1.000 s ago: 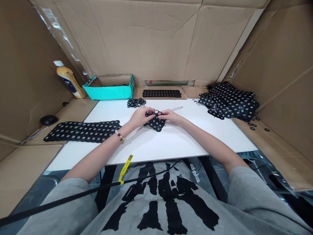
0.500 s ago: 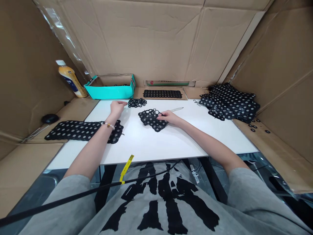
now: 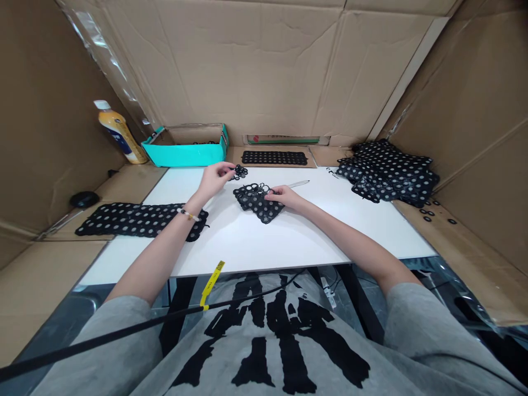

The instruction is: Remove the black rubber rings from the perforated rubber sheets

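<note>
Head view, bottom: black cable [image 3: 144, 325] slanting across a grey shirt [image 3: 185, 349].
Tabletop [image 3: 313, 236]: white.
Dotted black piece [image 3: 260, 207]: centre, one corner pointing to the bottom edge, long axis roughly left-right.
Right hand [image 3: 284, 196]: pinching its right end.
Left hand [image 3: 216, 175]: apart from the right, hiding part of the ring heap [image 3: 241, 172]; cannot tell whether it grips a ring.
Teal box [image 3: 185, 156]: upper left.
Room: cardboard walls [image 3: 247, 66] on three sides.

Grey shirt [image 3: 225, 363] with 2 short sleeves [image 3: 416, 316] and ragged black print [image 3: 291, 357], plus 1 beaded left-wrist bracelet [image 3: 190, 214]
</note>
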The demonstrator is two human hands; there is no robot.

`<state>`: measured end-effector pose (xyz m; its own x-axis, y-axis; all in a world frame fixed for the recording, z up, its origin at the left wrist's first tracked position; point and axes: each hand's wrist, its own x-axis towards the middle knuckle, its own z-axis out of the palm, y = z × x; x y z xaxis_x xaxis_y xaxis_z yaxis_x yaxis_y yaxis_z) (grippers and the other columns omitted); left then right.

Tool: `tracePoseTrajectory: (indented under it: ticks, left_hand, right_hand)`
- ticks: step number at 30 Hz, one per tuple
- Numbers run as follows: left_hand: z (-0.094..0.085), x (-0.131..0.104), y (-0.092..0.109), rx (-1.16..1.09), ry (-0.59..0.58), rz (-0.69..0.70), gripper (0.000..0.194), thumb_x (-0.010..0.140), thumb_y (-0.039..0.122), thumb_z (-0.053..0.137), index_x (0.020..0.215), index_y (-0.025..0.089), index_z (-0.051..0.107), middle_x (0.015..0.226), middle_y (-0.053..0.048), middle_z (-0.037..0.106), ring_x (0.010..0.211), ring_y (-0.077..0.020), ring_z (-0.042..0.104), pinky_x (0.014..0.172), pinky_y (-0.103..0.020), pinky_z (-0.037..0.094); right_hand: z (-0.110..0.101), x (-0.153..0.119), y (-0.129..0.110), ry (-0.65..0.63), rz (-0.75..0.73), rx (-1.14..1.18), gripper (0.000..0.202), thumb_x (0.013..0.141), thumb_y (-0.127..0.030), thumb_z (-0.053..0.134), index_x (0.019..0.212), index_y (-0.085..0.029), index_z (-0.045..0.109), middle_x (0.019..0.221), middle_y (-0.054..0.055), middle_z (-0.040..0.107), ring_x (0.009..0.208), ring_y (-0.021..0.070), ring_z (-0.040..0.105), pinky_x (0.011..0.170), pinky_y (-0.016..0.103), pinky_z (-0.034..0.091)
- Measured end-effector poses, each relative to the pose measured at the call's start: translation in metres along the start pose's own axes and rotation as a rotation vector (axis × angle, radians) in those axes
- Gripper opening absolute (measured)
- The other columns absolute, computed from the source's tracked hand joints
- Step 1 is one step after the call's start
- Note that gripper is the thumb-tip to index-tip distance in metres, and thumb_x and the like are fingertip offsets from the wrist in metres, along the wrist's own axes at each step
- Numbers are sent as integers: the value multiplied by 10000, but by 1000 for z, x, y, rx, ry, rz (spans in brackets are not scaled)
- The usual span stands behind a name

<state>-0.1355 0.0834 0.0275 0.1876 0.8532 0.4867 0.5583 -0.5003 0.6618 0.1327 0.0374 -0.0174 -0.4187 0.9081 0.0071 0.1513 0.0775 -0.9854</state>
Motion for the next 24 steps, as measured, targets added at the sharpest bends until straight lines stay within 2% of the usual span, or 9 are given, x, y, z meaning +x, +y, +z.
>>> tracePoseTrajectory:
  ticks: [3,5,9,11,14,17,20,21,24]
  left_hand:
    - [18,-16,34,87,-267,226,283,808,435,666,901,177,734,838,-54,707,747,-175,589,723,-304,438]
    - [28,-26,50,177,-378,318,293,776,449,701,912,192,737,833,-54,708,805,-204,598,767,-320,436]
    - [42,-36,57,224,-400,306,285,783,421,681,936,187,736,847,-59,716,824,-224,604,760,-323,432]
    - [46,-35,52,154,-388,236,269,828,407,610,875,178,743,825,-57,724,768,-207,608,729,-315,431]
    - [47,-26,40,33,-325,48,281,825,380,571,746,172,742,779,-52,736,737,-204,622,700,-304,437]
    - [37,-13,19,-35,-119,-163,235,769,337,594,706,164,740,773,-52,744,766,-210,641,716,-292,455]
    - [15,1,-10,-20,144,-322,239,765,311,570,720,147,738,770,-69,739,776,-214,650,726,-285,463]
    - [7,4,-20,24,161,-348,236,760,307,575,740,140,740,761,-72,736,783,-224,650,733,-288,463]
    - [-14,11,-45,107,45,-390,294,685,247,637,933,129,742,817,-79,741,830,-243,650,783,-299,466]
  right_hand:
    - [1,1,0,17,-30,-1,405,618,-521,748,673,-141,617,611,-27,561,608,105,447,604,250,303]
    - [-1,1,0,-7,-81,-7,398,641,-520,736,702,-136,648,642,-19,588,650,119,473,640,257,329]
    - [-5,1,1,-97,-150,3,405,634,-489,758,835,-142,704,756,-5,655,749,146,526,715,268,369]
    - [-6,2,2,-105,-122,11,397,621,-489,771,787,-139,683,713,-12,630,712,136,509,684,262,359]
    - [-6,3,5,-59,-68,3,416,634,-523,754,653,-142,588,591,-41,519,609,101,426,609,250,301]
    - [-7,3,6,-68,-72,-44,436,635,-528,752,611,-150,536,556,-57,448,576,83,369,585,248,258]
    - [-6,1,4,-108,-73,-77,448,629,-526,758,583,-155,510,553,-56,433,576,81,356,582,250,245]
    - [-5,0,3,-109,-66,-74,451,627,-530,756,582,-157,507,555,-54,437,577,82,359,582,251,246]
    - [-3,-2,2,-104,-44,-50,450,615,-540,755,593,-158,516,564,-47,465,584,91,386,592,256,263]
